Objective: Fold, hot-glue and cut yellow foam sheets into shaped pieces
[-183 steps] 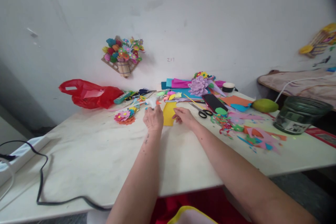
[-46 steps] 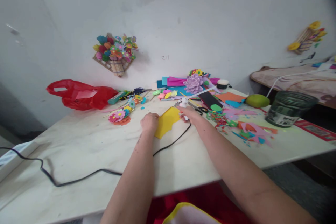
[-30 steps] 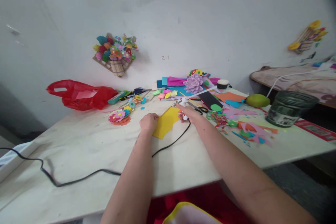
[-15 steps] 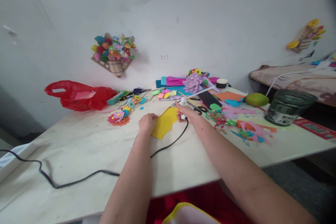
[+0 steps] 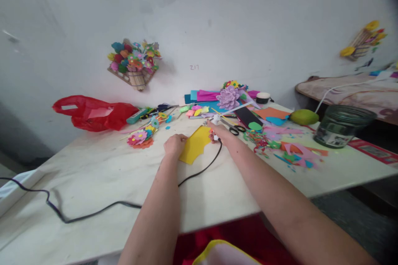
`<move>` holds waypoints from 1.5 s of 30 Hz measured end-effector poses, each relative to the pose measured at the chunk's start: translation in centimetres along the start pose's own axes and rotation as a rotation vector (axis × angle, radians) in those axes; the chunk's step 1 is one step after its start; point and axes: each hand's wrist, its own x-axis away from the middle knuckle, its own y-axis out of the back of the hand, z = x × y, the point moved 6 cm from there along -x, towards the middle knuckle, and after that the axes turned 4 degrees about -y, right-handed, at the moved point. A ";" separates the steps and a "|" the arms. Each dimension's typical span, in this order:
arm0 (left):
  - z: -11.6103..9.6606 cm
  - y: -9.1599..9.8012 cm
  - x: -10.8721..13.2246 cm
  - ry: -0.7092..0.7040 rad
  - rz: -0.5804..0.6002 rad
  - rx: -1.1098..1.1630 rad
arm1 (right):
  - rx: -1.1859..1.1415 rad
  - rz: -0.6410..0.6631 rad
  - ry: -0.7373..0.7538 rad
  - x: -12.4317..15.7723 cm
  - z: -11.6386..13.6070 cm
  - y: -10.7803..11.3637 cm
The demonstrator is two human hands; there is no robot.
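Observation:
A yellow foam or paper sheet (image 5: 195, 146) with a scalloped lower right edge lies on the table in front of me. My left hand (image 5: 175, 145) pinches its left edge, fingers closed. In my right hand (image 5: 218, 131) is a white glue gun (image 5: 216, 121) with a bit of orange; its nozzle is at the sheet's upper right edge. The fingers wrap round the handle, and my hand hides part of it. From the handle's base a black cord (image 5: 205, 169) curves down, passes behind my left forearm and runs off to the left.
Black-handled scissors (image 5: 238, 130) lie just right of my right hand. Foam scraps (image 5: 298, 155) and a dark glass jar (image 5: 343, 126) are farther right. To the left are foam flowers (image 5: 139, 136) and a red plastic bag (image 5: 95, 112). A lilac flower (image 5: 229, 97) stands near the wall.

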 end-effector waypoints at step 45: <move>0.0 -0.1 0.0 0.009 0.004 0.017 | 0.046 0.099 -0.007 1.0 0.2 -1.0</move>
